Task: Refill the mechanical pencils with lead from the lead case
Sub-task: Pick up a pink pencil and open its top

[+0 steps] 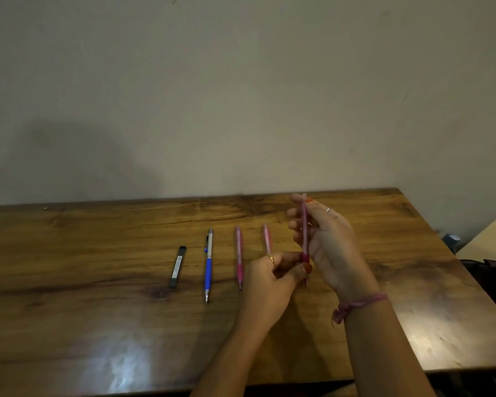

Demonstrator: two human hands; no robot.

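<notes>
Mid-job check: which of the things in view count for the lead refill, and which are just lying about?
For the job:
- lead case
- blue pencil
- pink pencil lying on the table
- second pink pencil, partly hidden
- held pink pencil, in left hand and right hand

Lying about:
- dark objects beyond the table's right edge

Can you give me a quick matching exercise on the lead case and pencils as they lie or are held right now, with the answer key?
Things:
1. lead case
2. blue pencil
3. full pink pencil
4. held pink pencil

Places:
A. lifted off the wooden table, gripped by the right hand and pinched near its tip by the left hand
B. lying second from the left in the row
C. lying at the far left of the row
D. lying just right of the blue one

Pairs: 1-C, 2-B, 3-D, 4-A
</notes>
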